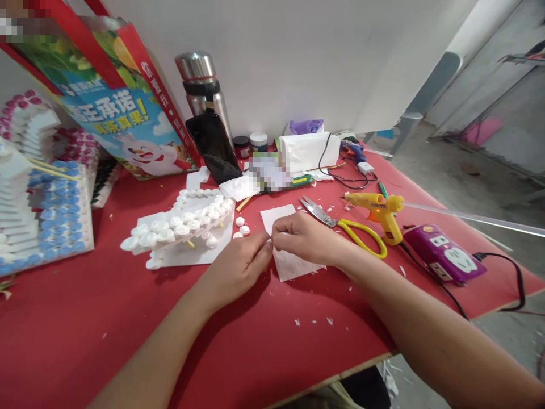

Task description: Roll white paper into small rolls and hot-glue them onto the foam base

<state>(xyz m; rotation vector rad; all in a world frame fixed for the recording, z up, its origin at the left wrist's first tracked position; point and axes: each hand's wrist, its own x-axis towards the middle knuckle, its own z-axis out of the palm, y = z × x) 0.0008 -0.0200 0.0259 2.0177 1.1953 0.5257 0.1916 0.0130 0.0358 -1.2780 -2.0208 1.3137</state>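
Note:
My left hand (238, 262) and my right hand (303, 236) meet fingertip to fingertip, both closed in a pinch. Whatever lies between the fingers is hidden. Beneath them a white paper sheet (293, 268) rests on the red table (140, 318). Just beyond my left hand are a few small white rolled rosettes (244, 230). To the left stands a white structure edged with rows of rosettes (183, 222), on a white board (200, 257). Scissors with yellow handles (361, 237) lie beyond my right hand.
At right are a yellow glue gun (378, 207) with a long clear stick and a purple power strip (443, 253) with cords. Behind stand a steel flask (198, 79), a dark phone (213, 145) and a colourful bag (128, 113). Blue-and-white rosette work (63, 210) sits far left.

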